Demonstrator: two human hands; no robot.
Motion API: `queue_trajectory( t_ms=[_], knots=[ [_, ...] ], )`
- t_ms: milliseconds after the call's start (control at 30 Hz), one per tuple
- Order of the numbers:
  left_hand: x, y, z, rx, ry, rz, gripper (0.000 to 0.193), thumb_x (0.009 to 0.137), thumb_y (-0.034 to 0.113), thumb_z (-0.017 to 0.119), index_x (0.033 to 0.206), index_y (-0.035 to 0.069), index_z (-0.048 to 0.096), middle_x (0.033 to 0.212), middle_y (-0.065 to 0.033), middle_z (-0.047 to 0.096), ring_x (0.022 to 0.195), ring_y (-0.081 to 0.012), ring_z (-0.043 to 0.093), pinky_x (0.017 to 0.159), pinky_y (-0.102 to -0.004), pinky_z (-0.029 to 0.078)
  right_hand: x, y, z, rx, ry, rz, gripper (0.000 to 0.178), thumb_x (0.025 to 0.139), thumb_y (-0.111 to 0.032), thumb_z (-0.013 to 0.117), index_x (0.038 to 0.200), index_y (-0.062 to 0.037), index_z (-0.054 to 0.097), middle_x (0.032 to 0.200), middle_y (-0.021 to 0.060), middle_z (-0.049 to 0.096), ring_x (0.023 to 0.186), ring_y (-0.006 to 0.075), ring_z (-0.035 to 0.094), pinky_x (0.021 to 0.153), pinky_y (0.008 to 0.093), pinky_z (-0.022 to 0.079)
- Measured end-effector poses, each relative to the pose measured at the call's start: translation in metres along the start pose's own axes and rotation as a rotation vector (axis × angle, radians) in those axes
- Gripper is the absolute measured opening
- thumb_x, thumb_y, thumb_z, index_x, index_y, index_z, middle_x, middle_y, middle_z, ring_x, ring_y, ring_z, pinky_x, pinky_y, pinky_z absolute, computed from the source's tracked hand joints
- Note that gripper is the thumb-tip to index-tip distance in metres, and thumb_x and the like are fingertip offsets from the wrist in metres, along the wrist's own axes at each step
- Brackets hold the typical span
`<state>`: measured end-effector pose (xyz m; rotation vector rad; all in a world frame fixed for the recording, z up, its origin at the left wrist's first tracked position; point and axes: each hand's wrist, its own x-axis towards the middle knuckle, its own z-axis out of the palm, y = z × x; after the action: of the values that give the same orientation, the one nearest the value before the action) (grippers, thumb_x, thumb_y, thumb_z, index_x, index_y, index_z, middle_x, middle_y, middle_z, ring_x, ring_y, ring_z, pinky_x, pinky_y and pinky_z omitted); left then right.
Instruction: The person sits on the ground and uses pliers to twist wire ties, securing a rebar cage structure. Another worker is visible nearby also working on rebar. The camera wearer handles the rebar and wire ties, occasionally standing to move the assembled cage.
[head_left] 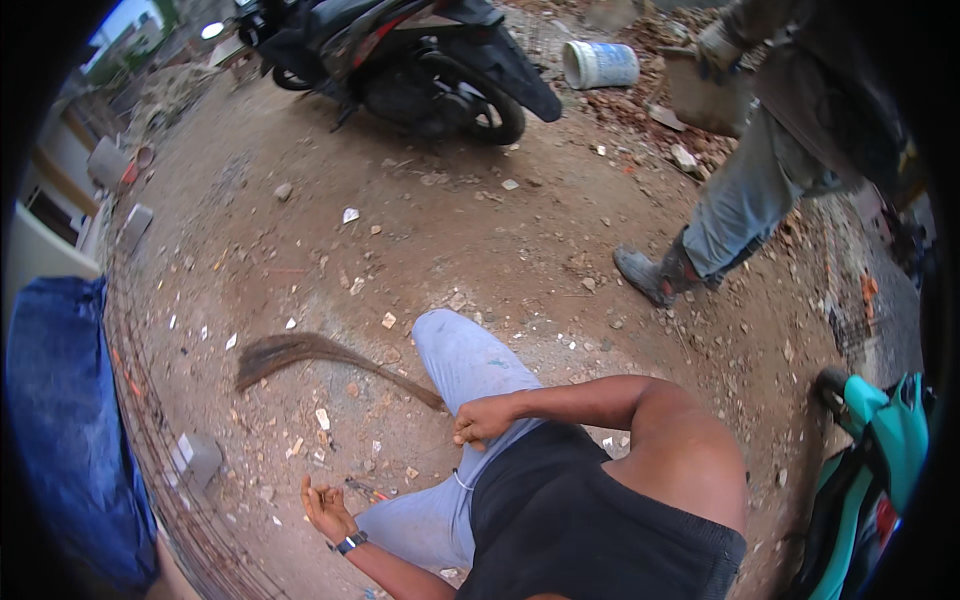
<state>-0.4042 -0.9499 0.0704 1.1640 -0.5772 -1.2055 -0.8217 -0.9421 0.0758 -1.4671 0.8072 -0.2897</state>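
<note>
My left hand (328, 512), with a dark watch on its wrist, is held palm up beside my left knee, fingers apart and curled, with nothing plainly in it. A tool with red-orange handles (368, 490), seemingly pliers, lies on the dirt close to that hand. My right hand (482, 420) is closed above my right thigh; what it holds, if anything, is hidden. A brown broom (300, 352) lies on the ground ahead, its narrow end reaching my right leg near that hand. A thin pale loop (462, 481) shows at my lap.
Long steel bars (150, 440) run along the left, beside a blue tarp (65, 420) and a grey block (198, 457). A dark motorbike (400, 70) and white bucket (602, 65) stand ahead. A person in boots (735, 200) carries a container at right, beyond a teal motorbike (890, 440).
</note>
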Motion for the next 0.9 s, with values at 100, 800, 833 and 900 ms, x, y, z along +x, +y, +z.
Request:
queue_trajectory(
  t_ms=[100,800,833,900],
  knots=[
    [0.007,-0.005,-0.001,-0.048,-0.143,-0.006,0.044,0.101,0.023,0.058,0.142,0.008,0.050,0.090,-0.0032,0.065,0.073,-0.0110,0.065,0.069,-0.0272,0.059,0.003,0.008,-0.003,0.162,0.127,0.118,0.021,0.092,-0.020,0.065,0.095,-0.0022,0.075,0.073,0.0026,0.069,0.066,0.0101,0.060,0.059,0.0306,0.046],
    [0.049,-0.018,0.054,0.124,-0.326,-0.059,0.049,0.101,0.023,0.058,0.146,0.009,0.046,0.087,-0.0039,0.063,0.069,-0.0124,0.063,0.068,-0.0273,0.058,-0.015,0.028,0.005,0.046,0.138,0.134,0.019,0.085,-0.015,0.071,0.097,-0.0010,0.075,0.078,0.0068,0.070,0.069,0.0155,0.065,0.061,0.0339,0.051],
    [0.048,-0.021,0.052,0.073,-0.327,-0.060,0.049,0.101,0.023,0.058,0.146,0.009,0.046,0.086,-0.0039,0.063,0.068,-0.0124,0.062,0.068,-0.0274,0.058,-0.014,0.030,0.005,0.120,0.143,0.123,0.019,0.087,-0.015,0.070,0.098,-0.0013,0.074,0.077,0.0065,0.070,0.067,0.0147,0.064,0.060,0.0334,0.051],
    [0.044,-0.030,0.048,0.068,-0.335,-0.078,0.048,0.101,0.022,0.058,0.146,0.007,0.046,0.085,-0.0041,0.062,0.068,-0.0127,0.062,0.068,-0.0275,0.057,-0.017,0.018,0.002,0.190,0.124,0.220,0.019,0.090,-0.016,0.067,0.101,-0.0019,0.073,0.075,0.0056,0.069,0.064,0.0133,0.062,0.058,0.0319,0.050]
  ],
)
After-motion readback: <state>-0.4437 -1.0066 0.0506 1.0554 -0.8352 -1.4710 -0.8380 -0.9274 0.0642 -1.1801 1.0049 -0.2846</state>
